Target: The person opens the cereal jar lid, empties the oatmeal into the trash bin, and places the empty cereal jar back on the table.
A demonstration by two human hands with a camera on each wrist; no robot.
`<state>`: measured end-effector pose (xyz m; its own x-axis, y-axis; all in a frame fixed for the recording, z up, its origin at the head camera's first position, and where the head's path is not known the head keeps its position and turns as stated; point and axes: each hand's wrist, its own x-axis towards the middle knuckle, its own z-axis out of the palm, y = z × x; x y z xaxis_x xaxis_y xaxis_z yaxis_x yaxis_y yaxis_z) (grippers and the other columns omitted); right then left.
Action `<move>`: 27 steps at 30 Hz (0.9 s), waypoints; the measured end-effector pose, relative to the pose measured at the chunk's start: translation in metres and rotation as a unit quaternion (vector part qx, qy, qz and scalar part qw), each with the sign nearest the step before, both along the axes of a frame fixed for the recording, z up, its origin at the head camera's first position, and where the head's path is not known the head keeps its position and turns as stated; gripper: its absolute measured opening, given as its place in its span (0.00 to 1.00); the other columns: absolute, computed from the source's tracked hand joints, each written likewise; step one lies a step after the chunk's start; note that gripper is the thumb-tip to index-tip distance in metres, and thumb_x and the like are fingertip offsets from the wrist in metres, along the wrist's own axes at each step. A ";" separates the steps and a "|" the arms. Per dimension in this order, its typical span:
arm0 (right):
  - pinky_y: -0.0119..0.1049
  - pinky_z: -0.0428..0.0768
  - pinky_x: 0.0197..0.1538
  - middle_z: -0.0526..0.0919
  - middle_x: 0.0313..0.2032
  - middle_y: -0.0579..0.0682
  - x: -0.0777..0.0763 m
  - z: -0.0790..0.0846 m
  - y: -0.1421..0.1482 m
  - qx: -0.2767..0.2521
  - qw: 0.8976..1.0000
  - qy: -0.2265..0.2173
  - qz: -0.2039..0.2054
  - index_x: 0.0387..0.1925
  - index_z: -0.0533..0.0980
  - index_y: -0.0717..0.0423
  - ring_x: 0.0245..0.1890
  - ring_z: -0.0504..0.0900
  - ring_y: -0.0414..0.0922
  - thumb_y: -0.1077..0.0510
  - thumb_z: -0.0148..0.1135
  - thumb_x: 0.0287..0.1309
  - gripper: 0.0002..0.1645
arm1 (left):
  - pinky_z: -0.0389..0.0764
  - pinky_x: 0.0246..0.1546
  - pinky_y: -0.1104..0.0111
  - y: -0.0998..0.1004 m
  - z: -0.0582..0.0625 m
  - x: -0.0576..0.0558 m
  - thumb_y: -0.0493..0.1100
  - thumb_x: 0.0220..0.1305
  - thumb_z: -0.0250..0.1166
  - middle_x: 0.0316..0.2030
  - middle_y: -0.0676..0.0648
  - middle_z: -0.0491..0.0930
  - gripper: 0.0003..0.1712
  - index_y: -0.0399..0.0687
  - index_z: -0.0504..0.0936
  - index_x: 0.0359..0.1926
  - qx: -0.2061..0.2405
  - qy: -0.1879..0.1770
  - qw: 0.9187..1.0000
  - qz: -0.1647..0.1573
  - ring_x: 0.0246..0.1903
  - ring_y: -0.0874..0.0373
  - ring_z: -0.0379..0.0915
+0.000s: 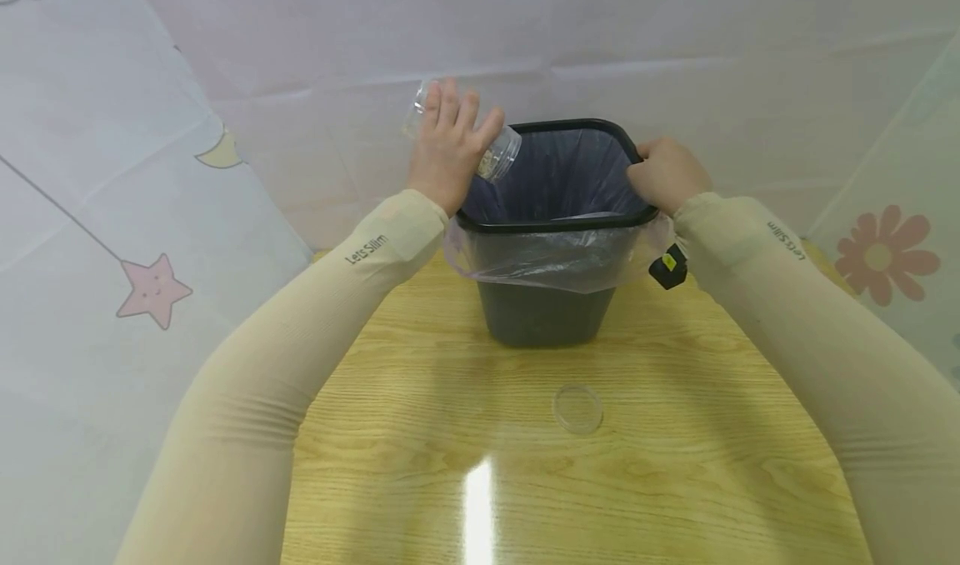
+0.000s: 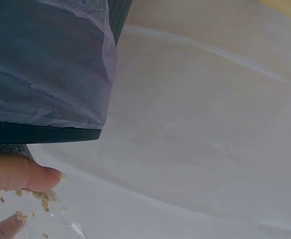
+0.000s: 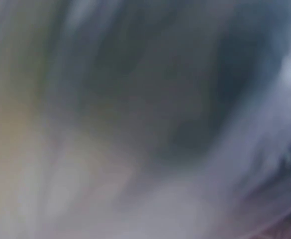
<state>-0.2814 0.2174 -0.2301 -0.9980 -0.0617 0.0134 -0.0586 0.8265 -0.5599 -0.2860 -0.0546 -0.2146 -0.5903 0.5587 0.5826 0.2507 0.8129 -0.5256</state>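
My left hand [image 1: 452, 152] grips a clear plastic jar [image 1: 504, 155], tilted with its mouth low over the left side of a dark trash bin [image 1: 546, 311]. Pale flakes lie inside the jar near the mouth, and in the left wrist view bits of flake [image 2: 46, 196] show beside the thumb [image 2: 43, 178]. The bin stands upright, lined with a thin translucent bag [image 1: 558, 261] folded out over its black rim [image 1: 558, 227]. At the right side of that rim, my right hand [image 1: 670, 175] holds on with fingers curled over the edge. The right wrist view is blurred by the bag close up.
A round clear lid [image 1: 577, 408] lies on the wooden table [image 1: 420, 465] in front of the bin. Pale printed sheets [image 1: 360, 40] hang behind and at both sides. A small black device [image 1: 668, 267] sits at the right wrist.
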 end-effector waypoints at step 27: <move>0.46 0.66 0.35 0.74 0.47 0.63 0.003 -0.003 -0.002 0.000 1.000 0.018 -0.010 0.57 0.72 0.65 0.37 0.69 0.57 0.61 0.38 0.62 0.25 | 0.58 0.67 0.52 -0.004 -0.006 -0.004 0.26 0.63 0.50 0.54 0.41 0.70 0.23 0.51 0.70 0.55 -0.034 0.084 0.995 -0.038 0.61 0.39 0.63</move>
<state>-0.2785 0.2153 -0.2334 -0.9980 -0.0414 0.0486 -0.0615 0.8273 -0.5583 -0.2898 -0.0588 -0.2209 -0.4425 0.6393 0.6289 0.2152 0.7565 -0.6176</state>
